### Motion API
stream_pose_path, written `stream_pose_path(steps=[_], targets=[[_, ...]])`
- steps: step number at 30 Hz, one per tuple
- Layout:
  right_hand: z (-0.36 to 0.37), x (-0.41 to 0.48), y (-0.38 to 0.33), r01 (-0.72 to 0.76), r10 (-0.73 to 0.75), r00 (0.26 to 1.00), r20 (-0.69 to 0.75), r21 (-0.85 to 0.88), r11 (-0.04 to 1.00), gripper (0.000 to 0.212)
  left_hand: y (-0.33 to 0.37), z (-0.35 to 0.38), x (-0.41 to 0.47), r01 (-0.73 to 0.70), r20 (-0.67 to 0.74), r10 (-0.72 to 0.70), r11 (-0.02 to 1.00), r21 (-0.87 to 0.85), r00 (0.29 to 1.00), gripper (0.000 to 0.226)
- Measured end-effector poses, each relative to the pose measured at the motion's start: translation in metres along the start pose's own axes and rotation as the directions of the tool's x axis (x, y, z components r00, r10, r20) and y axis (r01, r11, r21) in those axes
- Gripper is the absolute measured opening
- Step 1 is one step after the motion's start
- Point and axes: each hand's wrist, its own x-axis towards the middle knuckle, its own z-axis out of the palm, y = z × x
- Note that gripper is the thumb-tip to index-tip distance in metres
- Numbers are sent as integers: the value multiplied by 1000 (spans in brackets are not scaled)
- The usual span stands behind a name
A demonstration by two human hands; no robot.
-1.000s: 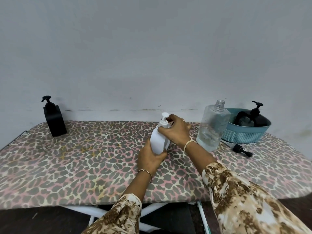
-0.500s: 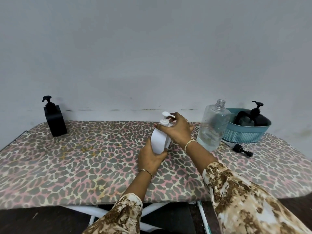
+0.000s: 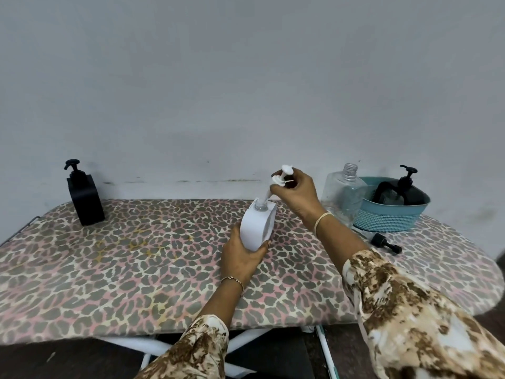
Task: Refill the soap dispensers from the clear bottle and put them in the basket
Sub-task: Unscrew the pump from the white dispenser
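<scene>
Two hands | left hand (image 3: 240, 259) grips dispenser (image 3: 255, 228) | right hand (image 3: 299, 194) holds pump (image 3: 284, 175) above

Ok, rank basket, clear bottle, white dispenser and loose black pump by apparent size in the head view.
basket
clear bottle
white dispenser
loose black pump
Bottle and dispenser are close, both partly hidden.

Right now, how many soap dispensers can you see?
3: a black dispenser at the board's left end, a white dispenser gripped by the left hand, and a second black dispenser in the basket, which may hide more.
</scene>
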Motion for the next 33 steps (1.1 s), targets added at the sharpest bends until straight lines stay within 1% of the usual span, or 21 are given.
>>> stream_pose_path(steps=[6, 9, 11, 13, 15, 17, 20, 23, 25, 27, 29, 33], targets=[[-30, -8, -20, 45, -32, 995, -96, 135, 990, 14, 5, -1, -4, 18, 7, -17, 996, -90, 1000, 75], [-46, -13, -13, 49, -12, 986, -169, 217, 975, 11, 4, -1, -4, 70, 38, -65, 983, -171, 997, 80], [-57, -15, -1, 37, 21, 974, -224, 252, 967, 15, 2, 0, -3, 111, 59, -101, 973, -204, 993, 77], [-65, -19, 11, 10, 50, 966, -253, 229, 973, 23, 2, 1, -2, 149, 71, -137, 964, -221, 988, 75], [-69, -27, 26, -33, 79, 963, -258, 177, 984, 31, 1, 2, -2, 173, 78, -159, 958, -227, 984, 75], [-70, -37, 44, -84, 101, 965, -241, 80, 993, 36, 2, 3, -2, 183, 77, -170, 958, -220, 983, 72], [-70, -52, 73, -159, 132, 963, -236, -100, 982, 34, 5, 3, -3, 172, 55, -164, 963, -206, 985, 62], [-68, -62, 90, -222, 163, 953, -254, -227, 948, 35, 3, 4, -3, 168, 43, -162, 965, -202, 986, 60], [-66, -65, 96, -229, 145, 953, -267, -319, 920, 35, 2, 4, -3, 167, 55, -159, 963, -212, 986, 60], [-64, -67, 100, -219, 122, 960, -251, -409, 886, 37, 1, 4, -4, 161, 63, -151, 962, -222, 987, 58], [-64, -68, 104, -220, 120, 965, -233, -468, 856, 37, 1, 3, -5, 154, 62, -143, 961, -229, 988, 55], [-61, -73, 109, -197, 86, 973, -215, -570, 798, 42, 1, 4, -3, 150, 74, -137, 964, -218, 988, 60]])
